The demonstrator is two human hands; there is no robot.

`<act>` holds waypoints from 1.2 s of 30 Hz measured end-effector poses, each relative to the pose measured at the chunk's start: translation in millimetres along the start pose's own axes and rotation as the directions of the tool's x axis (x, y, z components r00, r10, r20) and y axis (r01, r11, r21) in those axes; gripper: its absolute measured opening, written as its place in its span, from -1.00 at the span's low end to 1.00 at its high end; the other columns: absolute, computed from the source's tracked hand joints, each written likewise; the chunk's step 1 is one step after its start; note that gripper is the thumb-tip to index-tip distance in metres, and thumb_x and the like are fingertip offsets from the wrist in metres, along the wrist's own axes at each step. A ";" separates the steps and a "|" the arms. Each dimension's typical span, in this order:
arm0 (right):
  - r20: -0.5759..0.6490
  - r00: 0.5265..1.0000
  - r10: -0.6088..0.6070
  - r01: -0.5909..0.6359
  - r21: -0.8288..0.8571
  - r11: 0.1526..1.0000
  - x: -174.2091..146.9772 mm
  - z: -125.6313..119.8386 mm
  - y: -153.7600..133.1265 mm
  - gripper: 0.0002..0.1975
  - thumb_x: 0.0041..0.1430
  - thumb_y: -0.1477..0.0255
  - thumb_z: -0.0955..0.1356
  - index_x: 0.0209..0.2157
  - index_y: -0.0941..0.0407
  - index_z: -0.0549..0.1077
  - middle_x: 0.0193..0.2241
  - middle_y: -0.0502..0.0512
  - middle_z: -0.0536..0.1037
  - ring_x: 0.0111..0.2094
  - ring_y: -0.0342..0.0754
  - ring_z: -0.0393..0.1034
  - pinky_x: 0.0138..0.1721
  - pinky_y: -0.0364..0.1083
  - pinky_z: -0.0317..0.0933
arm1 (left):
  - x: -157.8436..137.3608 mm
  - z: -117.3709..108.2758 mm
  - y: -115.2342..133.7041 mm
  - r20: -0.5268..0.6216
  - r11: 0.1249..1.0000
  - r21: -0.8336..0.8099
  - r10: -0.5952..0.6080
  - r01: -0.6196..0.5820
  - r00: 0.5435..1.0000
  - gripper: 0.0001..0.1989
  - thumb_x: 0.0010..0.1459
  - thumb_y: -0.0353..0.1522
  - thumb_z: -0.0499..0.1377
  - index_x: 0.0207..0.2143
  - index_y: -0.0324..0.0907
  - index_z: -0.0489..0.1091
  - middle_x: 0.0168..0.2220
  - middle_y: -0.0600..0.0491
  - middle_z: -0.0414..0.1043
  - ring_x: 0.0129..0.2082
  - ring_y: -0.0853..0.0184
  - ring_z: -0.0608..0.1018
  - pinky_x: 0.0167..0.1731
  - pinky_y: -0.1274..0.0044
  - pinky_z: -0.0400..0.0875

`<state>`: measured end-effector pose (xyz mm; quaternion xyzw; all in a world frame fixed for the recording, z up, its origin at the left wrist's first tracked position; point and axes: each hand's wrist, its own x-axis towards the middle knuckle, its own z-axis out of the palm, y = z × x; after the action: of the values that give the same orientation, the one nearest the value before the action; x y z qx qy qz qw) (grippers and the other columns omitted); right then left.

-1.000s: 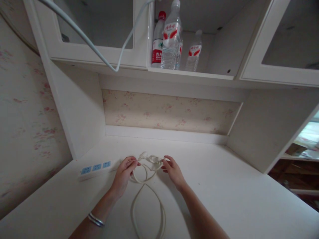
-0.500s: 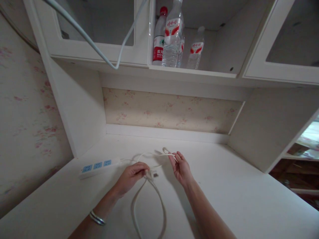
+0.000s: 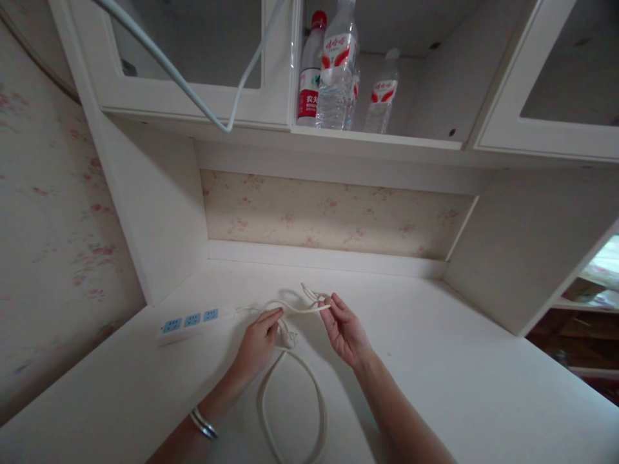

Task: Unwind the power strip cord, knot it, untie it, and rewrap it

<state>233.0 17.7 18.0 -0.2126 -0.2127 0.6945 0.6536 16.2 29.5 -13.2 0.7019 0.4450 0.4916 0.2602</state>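
Observation:
A white power strip [image 3: 192, 321] with blue socket faces lies on the desk to the left. Its white cord [image 3: 309, 310] runs right in loose curves between my hands. My left hand [image 3: 261, 338] pinches the cord beside a gathered, knotted-looking bunch [image 3: 289, 339]; whether the plug sits in that bunch I cannot make out. Below it, a long loop hangs toward me. With fingertips closed, my right hand [image 3: 345, 330] holds another stretch of cord, palm turned up, and a small bent loop sticks up past its fingers.
White desktop [image 3: 435, 354] spreads under both hands, with side panels left and right. Overhead, a cabinet shelf [image 3: 416, 137] carries several plastic bottles [image 3: 336, 77]. A pale blue bent rod or cable [image 3: 193, 96] crosses the upper left.
My left hand has shifted slightly up from the bunch, its fingers now higher on the cord. The cord between the hands sags lower, and the right hand's small loop has moved left.

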 end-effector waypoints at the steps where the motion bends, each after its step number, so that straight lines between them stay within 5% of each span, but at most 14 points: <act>1: 0.026 1.000 0.017 -0.017 -0.027 0.999 -2.3 2.1 1.2 -0.67 0.01 0.60 0.38 -0.17 0.09 0.30 -0.34 -0.01 0.53 -0.26 -0.12 0.50 -0.26 -0.17 0.43 | 0.4 -0.3 -0.7 -0.010 1.000 -0.015 0.001 -0.001 1.000 -0.69 0.11 -0.41 0.02 -0.15 -0.10 0.48 -0.02 0.02 0.42 0.03 0.28 0.40 0.13 0.34 0.14; 5: 0.140 0.987 0.082 -0.059 -0.162 0.985 -11.5 10.6 4.4 -0.67 -0.04 0.53 0.42 -0.21 0.09 0.32 -0.40 -0.06 0.50 -0.35 -0.13 0.50 -0.31 -0.17 0.41 | -0.2 2.5 -3.6 0.025 1.000 -0.025 0.012 -0.012 1.000 -0.66 0.08 -0.45 0.03 -0.11 -0.10 0.45 0.04 0.03 0.38 0.10 0.25 0.34 0.16 0.31 0.09; 10: 0.204 0.966 0.161 -0.091 -0.314 0.945 -14.5 13.9 7.4 -0.74 -0.03 0.43 0.41 -0.27 0.10 0.31 -0.47 -0.08 0.44 -0.43 -0.10 0.49 -0.36 -0.12 0.39 | -3.7 12.3 -6.3 0.141 0.999 0.035 0.021 -0.026 0.990 -0.55 0.14 -0.43 -0.01 0.10 -0.15 0.26 0.22 -0.02 0.08 0.17 0.25 0.24 0.15 0.35 0.12; 14: 0.032 0.992 0.120 -0.096 -0.422 0.901 -5.9 4.8 14.5 -0.59 -0.03 0.35 0.38 -0.10 0.06 0.28 -0.61 -0.15 0.37 -0.58 -0.10 0.43 -0.57 -0.15 0.32 | -3.9 13.2 -10.3 0.197 0.995 0.081 0.034 -0.051 0.980 -0.52 0.16 -0.44 -0.05 0.15 -0.16 0.19 0.24 -0.03 0.02 0.19 0.26 0.21 0.14 0.36 0.14; 20: -0.215 0.976 -0.024 -0.120 -0.627 0.770 3.7 -12.4 25.4 -0.29 0.06 0.16 0.32 0.19 0.04 -0.01 -0.68 -0.11 0.39 -0.72 -0.12 0.29 -0.71 -0.17 0.16 | -2.7 6.9 -12.4 0.124 0.985 0.175 -0.015 -0.007 0.992 -0.68 0.08 -0.43 0.06 -0.11 -0.12 0.44 0.03 -0.02 0.36 -0.04 0.26 0.44 0.01 0.41 0.26; 23: -0.233 0.970 0.070 -0.213 -0.677 0.705 4.4 -17.3 25.2 -0.47 0.08 0.15 0.28 0.03 0.12 0.20 -0.68 -0.05 0.42 -0.73 -0.13 0.28 -0.75 -0.21 0.07 | -4.0 6.7 -9.1 0.059 0.972 0.230 -0.053 0.038 0.997 -0.78 0.05 -0.40 0.10 -0.28 -0.15 0.51 -0.13 -0.04 0.40 -0.29 0.32 0.49 -0.21 0.50 0.33; 27: -0.189 0.978 0.087 -0.197 -0.712 0.674 6.7 -22.3 23.6 -0.62 0.07 0.09 0.26 -0.28 0.14 0.34 -0.69 -0.04 0.39 -0.75 -0.18 0.23 -0.74 -0.22 0.03 | -4.8 7.0 -7.7 0.060 0.961 0.267 -0.095 0.076 0.994 -0.82 -0.01 -0.45 0.12 -0.39 -0.14 0.51 -0.27 0.00 0.43 -0.38 0.37 0.46 -0.33 0.57 0.28; 31: -0.149 0.989 -0.011 -0.104 -0.739 0.665 9.1 -22.6 21.7 -0.67 0.05 0.11 0.28 -0.39 0.11 0.28 -0.69 -0.10 0.34 -0.71 -0.21 0.19 -0.68 -0.23 0.07 | -4.1 6.9 -11.0 0.192 0.965 0.261 -0.077 0.025 0.978 -0.76 -0.02 -0.50 0.08 -0.40 -0.10 0.51 -0.34 0.03 0.51 -0.31 0.29 0.50 -0.26 0.53 0.28; 36: -0.058 0.987 -0.150 0.055 -0.753 0.656 8.2 -15.2 18.2 -0.67 0.02 0.11 0.32 -0.35 0.08 0.30 -0.56 -0.10 0.36 -0.49 -0.17 0.31 -0.45 -0.16 0.28 | -6.5 6.4 -10.4 0.274 0.987 0.155 -0.012 -0.032 0.962 -0.68 0.09 -0.42 0.03 -0.14 -0.05 0.46 -0.08 0.00 0.47 -0.07 0.23 0.47 -0.06 0.48 0.25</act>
<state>226.4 25.2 -5.0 -0.4896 -0.4529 0.4942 0.5577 17.5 29.1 -27.0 0.7837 0.4386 0.3545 0.2603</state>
